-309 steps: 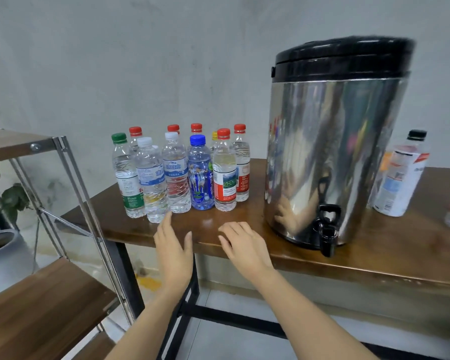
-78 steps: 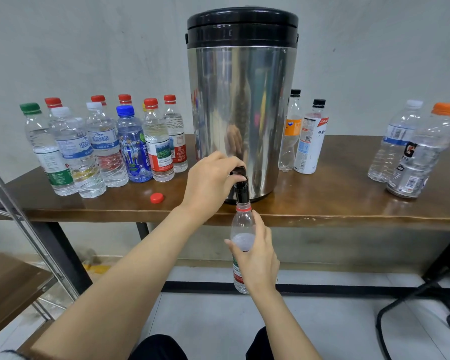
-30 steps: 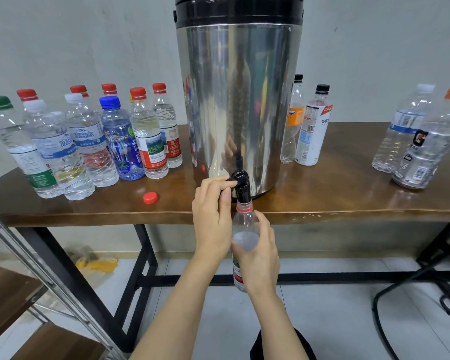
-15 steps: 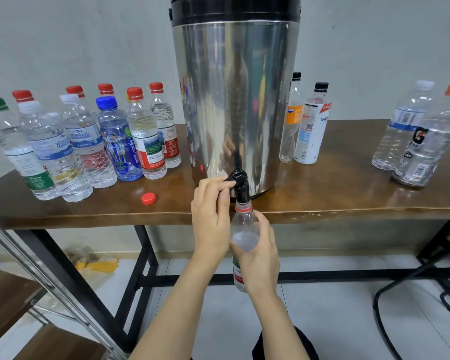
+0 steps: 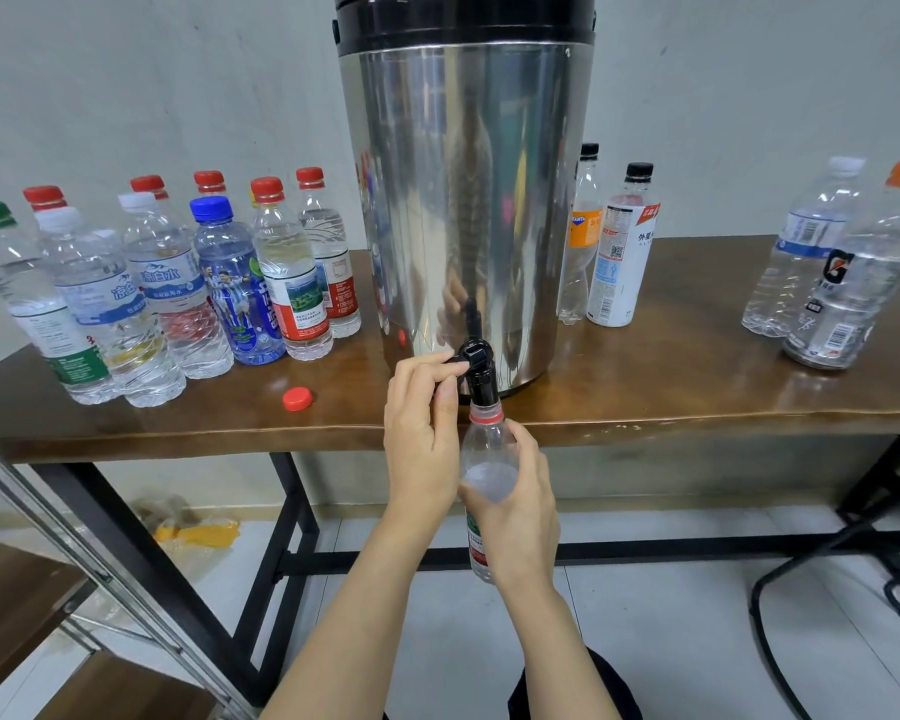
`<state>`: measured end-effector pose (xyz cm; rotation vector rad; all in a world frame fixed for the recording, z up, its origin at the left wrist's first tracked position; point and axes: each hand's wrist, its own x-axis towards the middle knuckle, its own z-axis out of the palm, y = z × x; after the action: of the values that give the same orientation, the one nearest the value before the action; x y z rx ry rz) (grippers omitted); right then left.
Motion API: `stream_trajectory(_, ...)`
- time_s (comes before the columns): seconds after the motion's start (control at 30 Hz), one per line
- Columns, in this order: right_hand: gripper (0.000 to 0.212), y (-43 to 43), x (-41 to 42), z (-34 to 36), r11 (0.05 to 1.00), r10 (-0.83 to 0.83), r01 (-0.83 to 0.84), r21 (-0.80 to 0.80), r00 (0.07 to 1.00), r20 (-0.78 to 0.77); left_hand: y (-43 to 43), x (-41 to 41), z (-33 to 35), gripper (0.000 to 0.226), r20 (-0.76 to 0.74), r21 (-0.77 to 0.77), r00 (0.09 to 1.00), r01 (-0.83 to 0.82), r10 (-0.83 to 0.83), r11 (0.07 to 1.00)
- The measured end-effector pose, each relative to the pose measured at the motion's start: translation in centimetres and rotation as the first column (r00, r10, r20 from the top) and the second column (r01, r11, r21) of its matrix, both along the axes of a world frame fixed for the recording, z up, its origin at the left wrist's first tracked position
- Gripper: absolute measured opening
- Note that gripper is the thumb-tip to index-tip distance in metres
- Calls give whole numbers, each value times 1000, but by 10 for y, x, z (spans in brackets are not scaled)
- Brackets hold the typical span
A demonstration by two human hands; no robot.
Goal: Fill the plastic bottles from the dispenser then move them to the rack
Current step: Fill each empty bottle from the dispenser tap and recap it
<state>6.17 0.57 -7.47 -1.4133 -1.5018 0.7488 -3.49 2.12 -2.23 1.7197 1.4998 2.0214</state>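
A tall steel dispenser [image 5: 463,200] with a black lid stands on the wooden table [image 5: 645,387]. Its black tap [image 5: 476,363] hangs over the table's front edge. My left hand [image 5: 422,433] pinches the tap lever. My right hand [image 5: 515,506] holds an uncapped clear bottle [image 5: 487,449] upright with its mouth right under the spout; water shows inside near its shoulder. The bottle's red cap [image 5: 297,399] lies on the table to the left. Several capped bottles [image 5: 178,288] stand in a cluster at the left.
Two bottles [image 5: 617,252] stand right of the dispenser and two larger ones [image 5: 848,272] at the far right. The metal rack with wooden shelves [image 5: 17,605] is at the lower left. A black chair base [image 5: 853,589] sits on the floor at the right.
Over ten seconds my hands went from resting on the table to the tap and a bottle. In the last second both hands stay put; only the view shifts slightly.
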Motion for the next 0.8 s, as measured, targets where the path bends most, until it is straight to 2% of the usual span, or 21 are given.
stream_trajectory(0.8, 81, 1, 0, 0, 1000, 6, -6, 4, 1000, -8, 0, 0, 0, 25, 12, -4, 1000, 10, -10, 1000)
